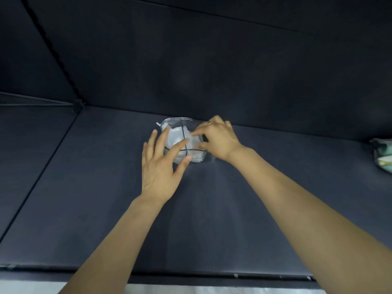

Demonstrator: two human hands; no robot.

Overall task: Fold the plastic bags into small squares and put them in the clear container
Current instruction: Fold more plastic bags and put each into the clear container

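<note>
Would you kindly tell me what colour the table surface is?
The table surface is dark navy-grey, seen in the head view.

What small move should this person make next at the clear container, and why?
Probably press the folded bags down with the right hand, then withdraw. The bags bulge near the clear container rim, its fingers already reach in, and the left hand steadies the side.

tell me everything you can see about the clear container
The clear container is a small see-through plastic tub with rounded corners and thin black lines across it. It sits upright on the dark surface, open-topped, holding whitish folded plastic bags. The left hand rests open-fingered against its near side; the right hand reaches in from the right.
</note>
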